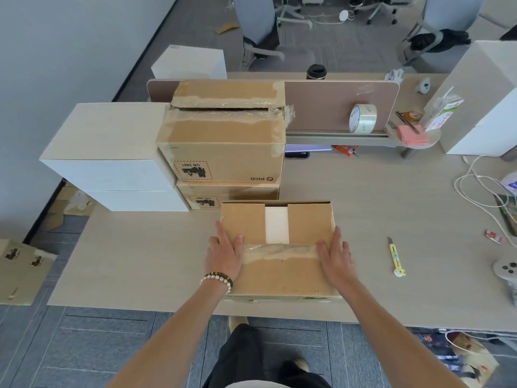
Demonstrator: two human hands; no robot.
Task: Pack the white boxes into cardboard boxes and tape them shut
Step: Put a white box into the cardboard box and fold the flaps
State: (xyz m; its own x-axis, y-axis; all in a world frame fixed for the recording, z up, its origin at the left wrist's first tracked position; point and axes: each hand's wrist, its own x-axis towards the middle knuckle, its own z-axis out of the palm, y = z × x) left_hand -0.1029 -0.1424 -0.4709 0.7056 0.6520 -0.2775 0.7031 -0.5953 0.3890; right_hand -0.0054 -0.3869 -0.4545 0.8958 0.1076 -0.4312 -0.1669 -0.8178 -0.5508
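A cardboard box (279, 273) stands at the table's near edge with its side flaps and near flap folded down. A white box (277, 224) shows through the gap between the side flaps. My left hand (225, 252) lies flat on the left end of the near flap, fingers straight. My right hand (335, 254) lies flat on the right end. Two stacked cardboard boxes (223, 155) stand behind, the top one with a loose flap. White boxes (112, 158) are stacked to their left. A roll of clear tape (362, 119) leans on the divider shelf.
A yellow utility knife (395, 257) lies right of the box. A tall white box (484, 99) stands at the far right, with a white cable (472, 186) looping in front. A pink divider panel (335, 105) crosses the desk. Another white box (193, 64) sits behind it.
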